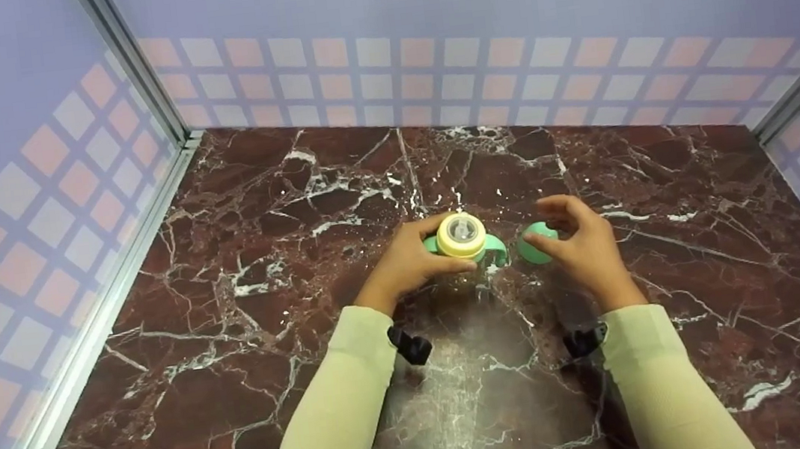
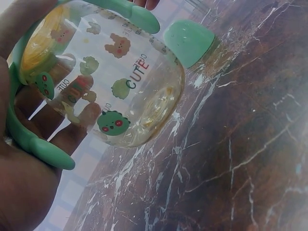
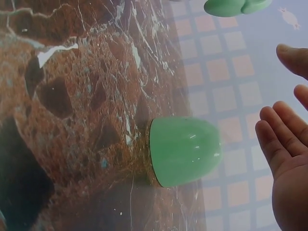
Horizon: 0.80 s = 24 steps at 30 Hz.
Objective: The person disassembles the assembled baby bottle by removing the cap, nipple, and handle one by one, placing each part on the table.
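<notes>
A clear baby bottle [image 2: 110,82] with printed cartoon figures, a yellow collar [image 1: 463,247] and green side handles [image 1: 495,250] is gripped in my left hand [image 1: 419,256]. Its fingers wrap round the bottle by one handle, and the bottle appears raised off the tabletop in the left wrist view. On the marble surface, just right of it, stands a green dome-shaped cap [image 3: 185,150]. My right hand [image 1: 583,245] hovers over and beside this cap with thumb and fingers spread. The right wrist view shows a gap between those fingers and the cap.
The dark red marble tabletop [image 1: 316,415] spreads all round, with white veins. A lilac wall [image 1: 345,5] with pink and white squares closes off the back, and similar panels stand at left and right. A metal rail [image 1: 86,381] runs along the left edge.
</notes>
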{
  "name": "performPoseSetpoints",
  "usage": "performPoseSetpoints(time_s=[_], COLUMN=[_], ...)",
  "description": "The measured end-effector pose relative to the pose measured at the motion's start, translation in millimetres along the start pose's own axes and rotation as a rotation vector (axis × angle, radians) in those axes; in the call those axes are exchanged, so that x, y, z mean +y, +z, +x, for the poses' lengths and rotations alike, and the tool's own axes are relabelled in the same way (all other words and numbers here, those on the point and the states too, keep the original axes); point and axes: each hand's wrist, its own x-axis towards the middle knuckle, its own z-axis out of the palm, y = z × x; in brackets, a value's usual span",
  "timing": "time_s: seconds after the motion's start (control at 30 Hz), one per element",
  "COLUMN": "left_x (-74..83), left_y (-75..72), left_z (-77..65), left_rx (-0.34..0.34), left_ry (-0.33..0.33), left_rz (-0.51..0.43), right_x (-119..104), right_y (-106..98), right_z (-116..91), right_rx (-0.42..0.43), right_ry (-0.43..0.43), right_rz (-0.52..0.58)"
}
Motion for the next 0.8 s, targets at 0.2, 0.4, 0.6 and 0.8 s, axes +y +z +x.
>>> performPoseSetpoints(time_s=[0.2, 0.4, 0.6, 0.8], left_x=[5.8, 3.5, -16.0, -31.4], left_y=[-0.8, -0.5, 3.4, 5.6], left_z=[-3.0, -2.1, 7.8, 14.3], left_rx=[-0.009, -0.013, 0.0, 0.014], left_ry=[0.004, 0.006, 0.001, 0.005], left_rz=[-0.005, -0.008, -0.014, -0.039], right_x=[-3, -6, -8, -11], right_y=[0, 2, 2, 4], right_z=[-1, -2, -4, -4], right_rx=[-0.002, 0.002, 0.0, 0.01], right_ry=[-0.01, -0.039, -0.05, -0.063], right_rz=[0.002, -0.009, -0.014, 0.003])
